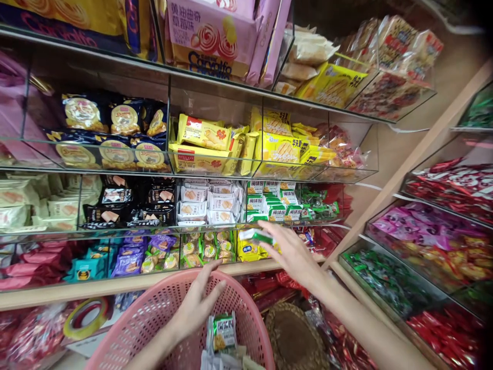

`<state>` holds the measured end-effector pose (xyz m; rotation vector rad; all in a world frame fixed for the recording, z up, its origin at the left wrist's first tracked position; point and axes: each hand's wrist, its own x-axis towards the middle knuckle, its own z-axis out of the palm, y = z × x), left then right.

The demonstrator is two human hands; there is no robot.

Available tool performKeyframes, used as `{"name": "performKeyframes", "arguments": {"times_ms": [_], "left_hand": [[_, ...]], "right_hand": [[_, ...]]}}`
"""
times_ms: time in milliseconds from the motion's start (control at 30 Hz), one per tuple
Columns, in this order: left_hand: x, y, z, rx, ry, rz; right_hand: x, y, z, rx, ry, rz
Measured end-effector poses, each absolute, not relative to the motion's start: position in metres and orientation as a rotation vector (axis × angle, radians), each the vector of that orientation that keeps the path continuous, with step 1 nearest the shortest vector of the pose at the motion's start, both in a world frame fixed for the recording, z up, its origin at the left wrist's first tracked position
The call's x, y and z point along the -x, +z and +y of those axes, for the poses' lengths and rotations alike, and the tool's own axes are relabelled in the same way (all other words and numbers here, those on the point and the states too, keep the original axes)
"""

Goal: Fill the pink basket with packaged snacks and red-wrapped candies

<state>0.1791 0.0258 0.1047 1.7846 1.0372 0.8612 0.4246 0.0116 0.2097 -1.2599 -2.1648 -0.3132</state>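
Note:
My right hand pinches a green-and-white snack packet in front of the lower shelves, slightly blurred. Just behind it, a bin of matching green-and-white packets is stacked in rows. My left hand reaches over the pink plastic basket, fingers apart and nothing in them. Inside the basket lies another green-and-white packet on top of several pale wrapped snacks.
Clear-walled shelf bins hold yellow wafer packs, navy cookie bags, white packets and black packets. Candy bins stand on the right. A tape roll and a brown woven round item sit below.

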Motion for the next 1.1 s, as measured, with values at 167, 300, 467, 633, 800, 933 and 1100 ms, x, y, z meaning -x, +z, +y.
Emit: {"name": "performKeyframes", "arguments": {"times_ms": [167,300,467,633,800,933,1100], "left_hand": [[-0.183,0.120,0.019,-1.635,0.841,0.819],[-0.185,0.103,0.012,-1.512,0.695,0.743],[-0.182,0.066,0.009,-1.337,0.657,0.891],[-0.178,0.035,0.012,-1.361,0.608,1.064],[-0.183,0.016,0.015,-1.496,0.582,1.172],[-0.191,0.015,0.012,-1.711,0.556,1.184],[-0.193,0.017,0.003,-1.872,0.533,1.236]], "right_hand": [[-0.388,0.175,-0.013,1.313,0.508,-2.333],[-0.378,0.138,-0.008,1.231,1.005,-2.295],[-0.376,0.088,0.009,1.221,1.354,-2.104],[-0.383,0.073,0.014,1.225,1.354,-1.895],[-0.401,0.074,0.013,1.280,1.214,-1.771],[-0.413,0.070,0.012,1.314,1.218,-1.719],[-0.420,0.083,0.011,1.296,1.213,-1.690]]}}
